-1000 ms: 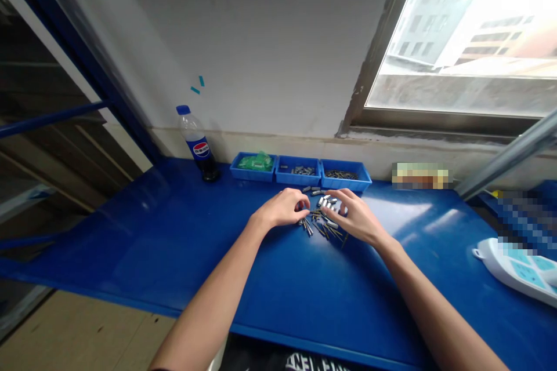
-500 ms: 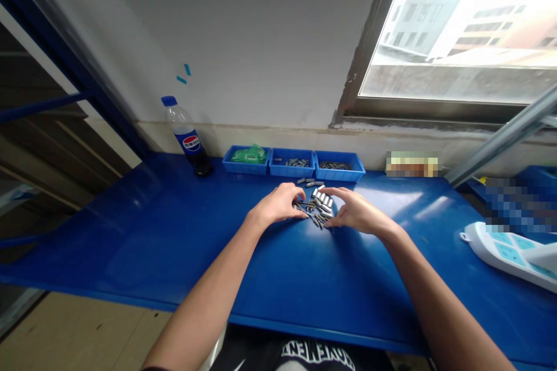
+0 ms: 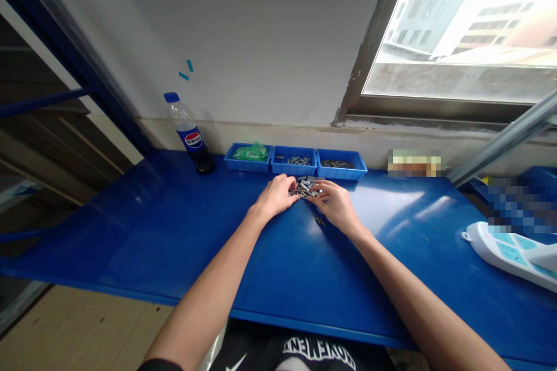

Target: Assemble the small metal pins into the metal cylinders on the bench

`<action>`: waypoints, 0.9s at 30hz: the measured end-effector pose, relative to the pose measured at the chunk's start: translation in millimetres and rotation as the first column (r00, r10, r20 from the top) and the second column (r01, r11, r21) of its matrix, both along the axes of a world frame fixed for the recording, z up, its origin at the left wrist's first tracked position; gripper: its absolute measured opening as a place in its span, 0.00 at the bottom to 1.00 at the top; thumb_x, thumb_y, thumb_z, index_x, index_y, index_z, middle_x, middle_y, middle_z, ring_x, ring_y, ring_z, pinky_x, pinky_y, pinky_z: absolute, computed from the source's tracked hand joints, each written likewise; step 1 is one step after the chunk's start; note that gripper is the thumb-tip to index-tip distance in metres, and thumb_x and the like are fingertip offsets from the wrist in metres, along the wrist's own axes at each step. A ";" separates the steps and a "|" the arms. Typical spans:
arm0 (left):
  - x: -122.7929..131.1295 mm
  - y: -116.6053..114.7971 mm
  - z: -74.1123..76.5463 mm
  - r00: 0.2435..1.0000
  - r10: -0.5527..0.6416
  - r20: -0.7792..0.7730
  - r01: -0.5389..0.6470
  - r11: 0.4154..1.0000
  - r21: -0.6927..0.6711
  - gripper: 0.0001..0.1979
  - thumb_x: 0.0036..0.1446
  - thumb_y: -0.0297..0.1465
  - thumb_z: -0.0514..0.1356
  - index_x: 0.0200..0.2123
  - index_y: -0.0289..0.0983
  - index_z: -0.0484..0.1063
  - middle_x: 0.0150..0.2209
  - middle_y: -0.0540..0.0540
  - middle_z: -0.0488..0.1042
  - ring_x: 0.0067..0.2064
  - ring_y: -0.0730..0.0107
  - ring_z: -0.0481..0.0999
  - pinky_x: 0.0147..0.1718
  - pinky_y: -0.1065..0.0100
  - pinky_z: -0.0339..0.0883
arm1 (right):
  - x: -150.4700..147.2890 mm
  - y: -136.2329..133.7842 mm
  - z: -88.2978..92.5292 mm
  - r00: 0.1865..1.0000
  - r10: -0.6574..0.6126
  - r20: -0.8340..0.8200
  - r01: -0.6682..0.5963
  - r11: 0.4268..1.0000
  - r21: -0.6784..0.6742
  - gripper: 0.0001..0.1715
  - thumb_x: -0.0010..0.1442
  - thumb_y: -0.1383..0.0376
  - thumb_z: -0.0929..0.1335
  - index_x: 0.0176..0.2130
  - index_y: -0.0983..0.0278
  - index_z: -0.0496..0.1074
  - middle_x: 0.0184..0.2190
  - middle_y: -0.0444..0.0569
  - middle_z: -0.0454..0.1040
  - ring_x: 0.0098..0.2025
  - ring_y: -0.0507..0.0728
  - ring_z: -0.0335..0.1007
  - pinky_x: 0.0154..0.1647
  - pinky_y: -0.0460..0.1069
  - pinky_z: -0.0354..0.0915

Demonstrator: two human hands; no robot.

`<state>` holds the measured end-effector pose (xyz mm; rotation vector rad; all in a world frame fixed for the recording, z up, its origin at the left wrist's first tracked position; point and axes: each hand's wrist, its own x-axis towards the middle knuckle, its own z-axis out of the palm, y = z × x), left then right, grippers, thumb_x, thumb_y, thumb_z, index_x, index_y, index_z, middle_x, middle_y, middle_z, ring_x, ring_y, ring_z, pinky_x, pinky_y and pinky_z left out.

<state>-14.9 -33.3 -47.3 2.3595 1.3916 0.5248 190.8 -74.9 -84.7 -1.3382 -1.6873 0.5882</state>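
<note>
We find short silver cylinders (image 3: 307, 182) and thin pins (image 3: 319, 219) jumbled on the blue tabletop (image 3: 278, 278); a few pins lie nearer us.

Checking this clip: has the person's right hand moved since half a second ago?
Yes. Judged against the rightmost blue tray, the right hand has shifted to the left, closer to the left hand.

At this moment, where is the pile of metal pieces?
In the head view, the pile lies just right of centre, between the left hand and the right hand, in front of the blue trays.
</note>
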 end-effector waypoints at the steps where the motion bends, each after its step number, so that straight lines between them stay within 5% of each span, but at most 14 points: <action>1: -0.1 -0.2 0.6 1.000 0.000 0.002 0.000 1.000 0.001 0.10 0.57 0.35 0.68 0.39 0.37 0.76 0.40 0.43 0.75 0.39 0.63 0.77 0.40 0.67 0.70 | -1.9 -0.6 2.2 1.000 0.006 -0.011 -0.005 1.000 0.012 0.20 0.59 0.49 0.73 0.41 0.62 0.80 0.55 0.58 0.76 0.32 0.55 0.77 0.38 0.54 0.79; 4: 0.2 -3.0 5.7 1.000 0.008 -0.007 -0.008 1.000 0.005 0.10 0.57 0.36 0.68 0.39 0.38 0.75 0.41 0.43 0.75 0.42 0.61 0.77 0.43 0.66 0.70 | 1.2 -6.0 15.5 0.999 -0.028 -0.035 0.030 0.998 0.056 0.20 0.62 0.49 0.71 0.42 0.61 0.79 0.52 0.56 0.77 0.31 0.55 0.77 0.37 0.53 0.78; 6: 0.3 -5.8 10.6 0.999 0.029 -0.019 -0.029 0.999 0.017 0.12 0.57 0.38 0.68 0.41 0.39 0.75 0.43 0.42 0.74 0.43 0.59 0.78 0.43 0.65 0.70 | 10.1 -12.1 27.8 0.998 -0.068 0.015 0.066 0.994 0.085 0.18 0.63 0.50 0.70 0.40 0.61 0.77 0.41 0.53 0.79 0.28 0.53 0.73 0.33 0.51 0.75; 10: -0.3 -9.0 17.7 0.998 0.045 -0.042 -0.043 0.998 0.044 0.13 0.58 0.40 0.67 0.43 0.40 0.76 0.45 0.42 0.74 0.43 0.58 0.78 0.42 0.64 0.70 | 28.3 -24.2 45.7 0.922 0.295 0.253 -0.270 0.954 -0.127 0.16 0.53 0.54 0.77 0.37 0.60 0.76 0.28 0.44 0.75 0.27 0.53 0.69 0.29 0.47 0.68; 13: -0.3 -9.2 18.8 0.999 0.015 -0.047 -0.013 0.999 0.049 0.12 0.59 0.39 0.66 0.43 0.40 0.76 0.44 0.42 0.74 0.41 0.59 0.78 0.41 0.65 0.70 | 29.8 -27.0 45.2 0.890 0.363 0.276 -0.310 0.925 -0.218 0.08 0.53 0.62 0.74 0.35 0.61 0.77 0.26 0.42 0.74 0.27 0.53 0.69 0.30 0.47 0.67; 17: 1.1 -10.4 20.7 0.997 -0.073 -0.022 0.074 0.996 0.051 0.09 0.61 0.36 0.64 0.42 0.39 0.78 0.42 0.43 0.75 0.39 0.63 0.78 0.40 0.67 0.70 | 22.4 -21.5 34.6 0.898 0.298 0.325 -0.251 0.951 -0.178 0.09 0.54 0.70 0.67 0.33 0.61 0.78 0.24 0.43 0.75 0.25 0.53 0.69 0.31 0.47 0.66; 22: 6.1 -15.4 24.4 0.981 -0.195 -0.004 0.195 0.979 0.053 0.07 0.62 0.31 0.63 0.42 0.38 0.80 0.43 0.44 0.76 0.40 0.65 0.78 0.41 0.68 0.72 | 16.2 -10.2 23.6 0.875 0.100 0.473 -0.128 0.991 0.028 0.12 0.57 0.70 0.66 0.38 0.60 0.79 0.29 0.46 0.78 0.28 0.54 0.71 0.33 0.48 0.66; 27: 17.1 -20.7 14.7 0.977 -0.209 -0.048 0.213 0.969 0.123 0.08 0.62 0.30 0.63 0.43 0.39 0.81 0.43 0.43 0.76 0.46 0.60 0.78 0.47 0.65 0.73 | 11.9 -4.6 18.0 0.907 0.012 0.420 -0.070 0.990 0.122 0.17 0.59 0.69 0.66 0.47 0.60 0.78 0.34 0.48 0.81 0.30 0.55 0.74 0.36 0.49 0.69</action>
